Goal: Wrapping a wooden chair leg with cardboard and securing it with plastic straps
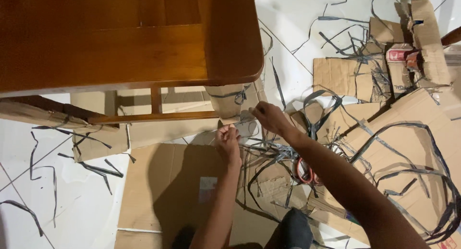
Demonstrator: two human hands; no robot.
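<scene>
Both hands are working at the cardboard-wrapped table leg [229, 101]: left hand [227, 139] pinching a bit of strap just below it, right hand [270, 117] gripping the wrap beside it, leg standing upright.

Left hand [227, 139], right hand [270, 117] pinched

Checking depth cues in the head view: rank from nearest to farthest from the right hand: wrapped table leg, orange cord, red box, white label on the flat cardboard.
1. Wrapped table leg: just left of the right hand, under the tabletop.
2. Orange cord: below the hand, among the straps.
3. White label: lower left, on the flat cardboard.
4. Red box: far upper right.
</scene>
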